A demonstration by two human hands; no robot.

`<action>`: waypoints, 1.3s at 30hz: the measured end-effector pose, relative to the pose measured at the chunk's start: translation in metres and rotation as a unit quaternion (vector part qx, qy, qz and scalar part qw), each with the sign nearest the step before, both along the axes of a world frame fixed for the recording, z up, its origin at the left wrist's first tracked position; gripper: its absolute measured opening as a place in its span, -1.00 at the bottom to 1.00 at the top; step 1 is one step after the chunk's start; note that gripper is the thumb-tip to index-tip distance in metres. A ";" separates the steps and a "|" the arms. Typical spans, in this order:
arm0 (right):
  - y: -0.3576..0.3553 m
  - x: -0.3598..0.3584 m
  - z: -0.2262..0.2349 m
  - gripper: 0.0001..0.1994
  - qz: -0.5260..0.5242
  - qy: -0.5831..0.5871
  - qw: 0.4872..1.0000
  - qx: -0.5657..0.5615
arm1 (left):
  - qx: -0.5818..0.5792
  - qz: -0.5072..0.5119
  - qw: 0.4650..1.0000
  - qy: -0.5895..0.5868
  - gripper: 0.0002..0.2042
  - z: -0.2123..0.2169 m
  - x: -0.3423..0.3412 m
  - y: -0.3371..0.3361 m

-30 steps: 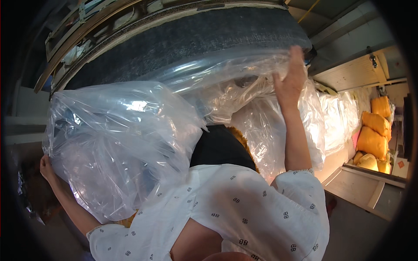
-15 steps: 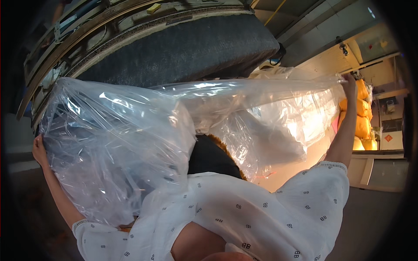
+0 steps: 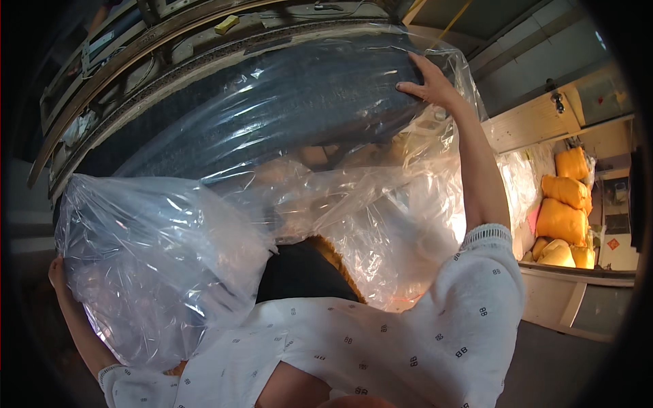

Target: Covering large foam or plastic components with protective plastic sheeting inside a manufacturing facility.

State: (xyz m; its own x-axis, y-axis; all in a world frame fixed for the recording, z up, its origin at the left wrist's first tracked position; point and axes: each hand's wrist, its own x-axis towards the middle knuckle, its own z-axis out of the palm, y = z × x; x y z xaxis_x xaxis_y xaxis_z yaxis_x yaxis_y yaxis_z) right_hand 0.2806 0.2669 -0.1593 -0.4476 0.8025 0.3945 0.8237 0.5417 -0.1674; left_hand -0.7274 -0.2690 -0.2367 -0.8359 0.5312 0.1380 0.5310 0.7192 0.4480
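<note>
A large sheet of clear, crinkled plastic film (image 3: 156,238) spreads in front of me, from my far left across to the right. Its far part lies over a dark grey padded work surface (image 3: 122,146). At the left edge of the film, my left hand (image 3: 57,273) is closed on it, fingers partly hidden. My right hand (image 3: 431,83) reaches to the far right end of the work surface, thumb and fingers apart, laid on the film. Folds of the film hang down near my body, beside dark cloth with a fuzzy brown edge (image 3: 333,258).
Behind the work surface runs a frame of curved rails (image 3: 109,78), where a small yellow block (image 3: 226,24) lies. Stacked orange bundles (image 3: 563,217) stand at the right beyond a low ledge (image 3: 578,275). A pale panel (image 3: 534,122) is behind my right arm.
My right hand has moved inward and away from me, drawing the film over the dark surface, and its fingers have spread. My left hand sits slightly lower, still at the film's edge.
</note>
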 end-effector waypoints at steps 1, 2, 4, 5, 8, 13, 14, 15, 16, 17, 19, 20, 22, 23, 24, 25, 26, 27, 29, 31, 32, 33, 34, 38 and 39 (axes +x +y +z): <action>0.012 -0.010 0.000 -0.28 -0.018 -0.021 0.998 -0.057 | -0.035 -0.001 0.999 -0.024 -0.61 0.015 -0.019 -0.031; 0.013 -0.035 0.020 -0.32 -0.120 -0.065 0.981 -0.138 | -0.073 -0.006 0.996 -0.054 -0.61 0.021 -0.028 -0.054; 0.047 -0.032 0.010 -0.39 -0.145 -0.047 0.983 -0.104 | -0.065 -0.050 0.997 -0.002 -0.64 0.021 -0.041 -0.051; 0.062 -0.032 -0.012 -0.46 -0.153 -0.119 0.980 -0.052 | -0.149 -0.102 0.979 0.090 -0.63 0.037 -0.049 -0.065; 0.074 -0.012 -0.044 -0.32 -0.181 0.072 0.976 -0.099 | -0.285 -0.100 0.941 0.152 -0.54 0.051 -0.038 -0.032; 0.072 -0.020 -0.012 -0.39 -0.381 -0.172 0.907 -0.050 | 0.014 0.133 0.984 0.117 -0.47 0.003 0.118 0.103; 0.060 -0.052 0.002 -0.48 -0.255 -0.198 0.942 0.092 | 0.031 0.148 0.979 0.134 -0.48 0.015 0.102 0.080; 0.044 -0.069 0.012 -0.55 -0.130 -0.221 0.939 0.229 | 0.045 0.151 0.977 0.143 -0.49 0.015 0.086 0.068; 0.024 -0.086 0.023 -0.62 -0.031 -0.051 0.995 0.075 | 0.036 0.148 0.978 0.140 -0.49 0.014 0.076 0.066; 0.004 -0.107 0.032 -0.68 0.066 0.126 0.987 -0.078 | 0.077 0.144 0.976 0.142 -0.50 0.017 0.065 0.069; -0.077 -0.154 0.032 -0.70 0.172 0.240 0.826 -0.479 | 0.121 0.149 0.970 0.148 -0.51 0.029 0.056 0.062; -0.136 -0.175 0.033 -0.72 0.197 0.241 0.770 -0.558 | 0.140 0.179 0.963 0.143 -0.51 0.033 0.061 0.065; -0.219 -0.177 -0.001 -0.69 0.218 0.171 0.642 -0.714 | 0.169 0.190 0.958 0.130 -0.51 0.025 0.075 0.091; -0.255 -0.182 -0.040 -0.57 0.242 0.179 0.682 -0.666 | 0.177 0.206 0.952 0.140 -0.51 0.029 0.078 0.098; -0.283 -0.200 -0.044 -0.52 0.280 0.088 0.804 -0.517 | 0.185 0.226 0.944 0.152 -0.50 0.031 0.080 0.098; -0.299 -0.215 -0.069 -0.58 0.337 0.137 0.872 -0.327 | 0.174 0.219 0.943 0.182 -0.51 0.032 0.079 0.090; -0.306 -0.226 -0.084 -0.68 0.347 0.206 0.867 -0.293 | 0.168 0.218 0.937 0.216 -0.51 0.027 0.076 0.079; -0.313 -0.237 -0.084 -0.75 0.307 0.258 0.880 -0.256 | 0.166 0.238 0.933 0.213 -0.53 0.020 0.082 0.078; -0.313 -0.248 -0.064 -0.77 0.255 0.345 0.878 -0.212 | 0.227 0.206 0.935 0.179 -0.60 0.017 0.125 0.112; -0.309 -0.247 -0.027 -0.77 0.278 0.402 0.837 -0.244 | 0.283 0.167 0.933 0.151 -0.68 0.019 0.155 0.112; -0.302 -0.233 -0.004 -0.77 0.262 0.428 0.819 -0.279 | 0.313 0.132 0.930 0.141 -0.71 0.019 0.168 0.110; -0.294 -0.209 0.015 -0.77 0.242 0.449 0.800 -0.316 | 0.325 0.137 0.925 0.141 -0.71 0.025 0.178 0.110; -0.283 -0.176 0.018 -0.75 0.240 0.565 0.731 -0.297 | 0.319 0.049 0.939 0.120 -0.73 0.027 0.188 0.114; -0.257 -0.093 0.133 -0.64 0.217 0.735 0.630 -0.127 | 0.306 -0.106 0.945 0.038 -0.76 0.045 0.245 0.140; -0.254 -0.049 0.148 -0.64 0.200 0.712 0.667 -0.091 | 0.315 -0.110 0.943 0.025 -0.76 0.039 0.241 0.150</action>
State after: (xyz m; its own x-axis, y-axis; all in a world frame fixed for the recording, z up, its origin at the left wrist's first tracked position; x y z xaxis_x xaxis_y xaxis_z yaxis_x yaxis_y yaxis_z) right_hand 0.2311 0.0132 -0.0112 0.0838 0.8238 0.5607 -0.4445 0.5345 -0.7189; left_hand -0.4859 -0.1193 -0.1977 -0.6996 0.4907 0.5194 0.6677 0.1898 0.7199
